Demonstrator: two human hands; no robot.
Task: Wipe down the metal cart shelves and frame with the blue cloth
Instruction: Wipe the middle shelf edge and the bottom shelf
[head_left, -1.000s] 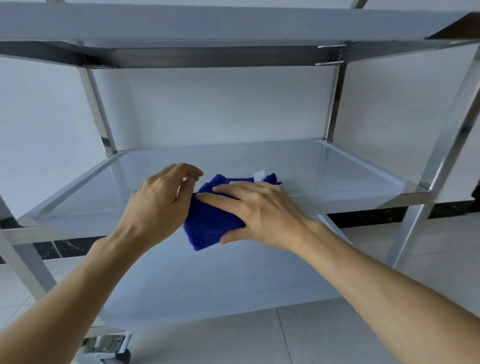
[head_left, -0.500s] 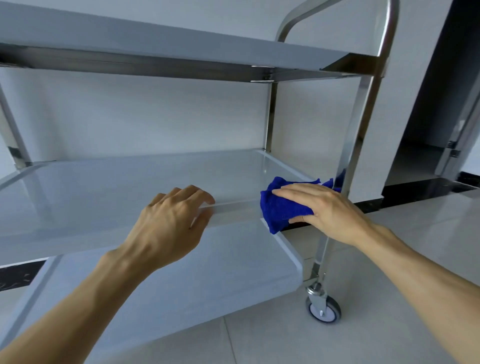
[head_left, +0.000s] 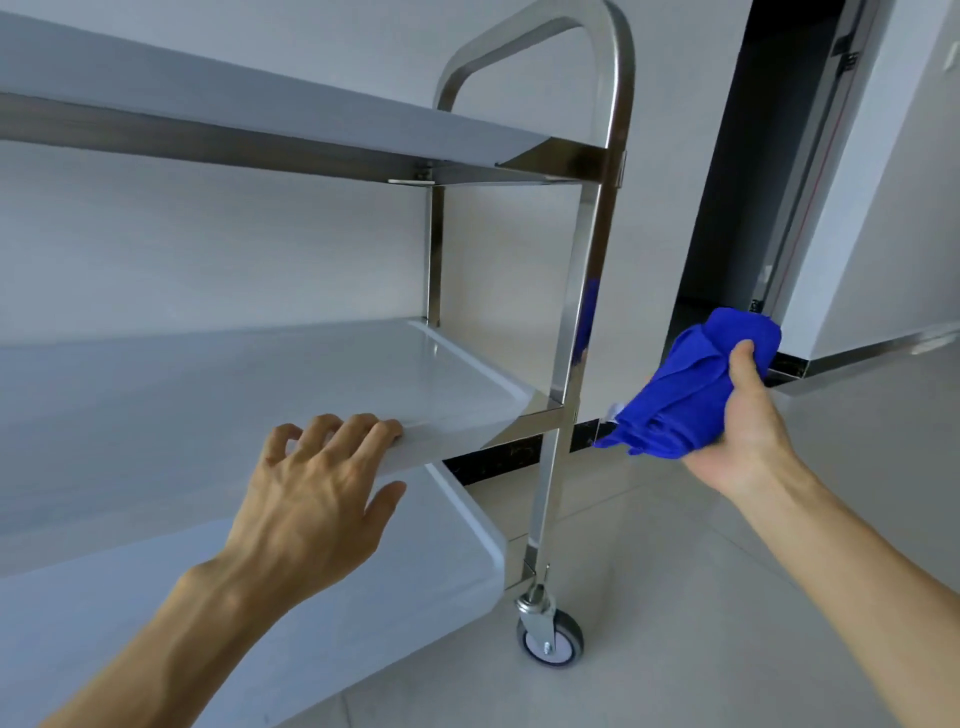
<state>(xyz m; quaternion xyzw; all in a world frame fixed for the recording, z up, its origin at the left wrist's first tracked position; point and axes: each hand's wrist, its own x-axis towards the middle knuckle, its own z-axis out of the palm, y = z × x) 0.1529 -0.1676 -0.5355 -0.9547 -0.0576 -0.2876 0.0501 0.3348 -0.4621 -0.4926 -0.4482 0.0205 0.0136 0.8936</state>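
The bunched, deep-blue microfibre cloth (head_left: 691, 389) is off the cart, held in the air to the right of the cart's shiny square-section steel front post (head_left: 574, 332), near it but apart; a blue reflection of it shows on the post's face. The right hand (head_left: 743, 415) grips the cloth, palm turned toward the camera, with the thumb pressed over the upper folds and the fingers wrapped behind the bundle, where they cannot be seen. The left hand (head_left: 317, 493) rests on the front lip of the pale, glossy middle metal shelf (head_left: 260, 395), its fingers bent over the edge onto the top surface and the thumb below the lip, so it lightly holds the rim. Above runs the top shelf (head_left: 234, 98), whose front right corner meets the post, and the post curves over into a rounded steel handle loop (head_left: 597, 31). Below the middle shelf lies the bottom shelf (head_left: 322, 613), and under the post's foot sits a small grey swivel caster wheel (head_left: 550, 636) on the light tiled floor (head_left: 701, 597). Behind the cloth a dark doorway (head_left: 753, 156) opens in the white wall.
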